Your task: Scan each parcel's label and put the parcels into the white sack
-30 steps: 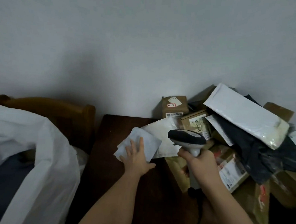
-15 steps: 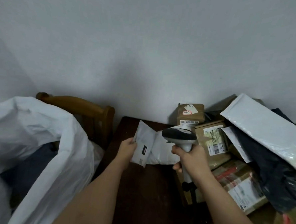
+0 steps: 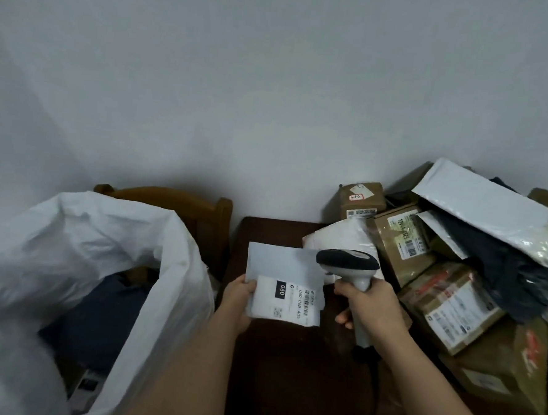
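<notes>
White and flat, a small plastic mailer parcel (image 3: 282, 283) is held above the dark brown wooden surface (image 3: 288, 368) by the left hand (image 3: 240, 298), whose thumb and fingers pinch its left edge. Its printed shipping label (image 3: 288, 299) faces up, showing a black block marked 060 and a barcode. The right hand (image 3: 367, 304) is wrapped round the grip of a grey handheld barcode scanner with a black head (image 3: 348, 263), and that head sits just beside the parcel's upper right corner, pointing left over it. A large white plastic sack (image 3: 80, 253) stands open at the left, well apart from the parcel, with dark blue items visible inside; behind it is a brown wooden chair back (image 3: 176, 201). At the right, a heap of parcels rests against the pale wall: brown cardboard boxes with labels (image 3: 402, 241), a long white padded mailer (image 3: 490, 211) lying across the top, and a dark plastic bag (image 3: 503, 263) beneath it.
</notes>
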